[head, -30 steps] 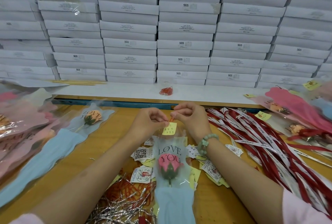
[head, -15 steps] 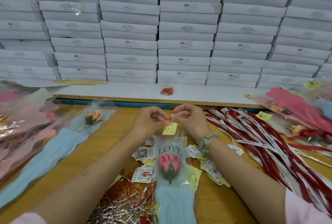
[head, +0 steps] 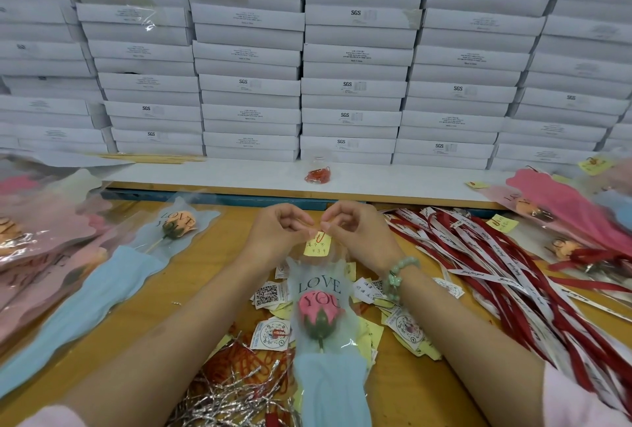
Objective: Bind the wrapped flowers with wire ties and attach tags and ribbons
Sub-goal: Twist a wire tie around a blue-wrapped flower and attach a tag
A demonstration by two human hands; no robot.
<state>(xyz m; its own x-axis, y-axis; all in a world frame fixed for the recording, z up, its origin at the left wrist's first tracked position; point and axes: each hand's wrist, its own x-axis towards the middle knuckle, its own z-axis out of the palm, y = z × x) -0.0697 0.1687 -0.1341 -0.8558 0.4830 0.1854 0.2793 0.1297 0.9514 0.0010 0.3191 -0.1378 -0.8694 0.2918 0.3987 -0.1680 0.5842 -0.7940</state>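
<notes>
Student: Hands first. How are they posed?

Tutor: Left hand (head: 273,231) and right hand (head: 359,235) meet at mid-table, forearms converging from the near edge, fingers curled. Thumb and forefinger of each are pressed together on the top edge of the yellow tag (head: 318,246), where a small red clip (head: 320,235) shows. Which fingers hold clip and which hold paper cannot be told. A bead bracelet (head: 396,276) circles the right wrist.

Student: Task item, and working room?

Tutor: The wrapped flower (head: 318,320) lies lengthwise between the forearms, its top just under the tag. Bare table (head: 201,255) shows left of the left forearm. Ribbons (head: 506,276) cover the right side; silver wire ties (head: 229,392) and printed tags (head: 268,295) lie around the flower. A white ledge (head: 393,183) bounds the far edge.

Student: Containers?

Tutor: The clear "LOVE YOU" sleeve (head: 319,277) holds a pink rose (head: 314,307). A small clear bag (head: 318,173) on the ledge holds red clips. Stacked white boxes (head: 352,91) are closed, contents hidden.
</notes>
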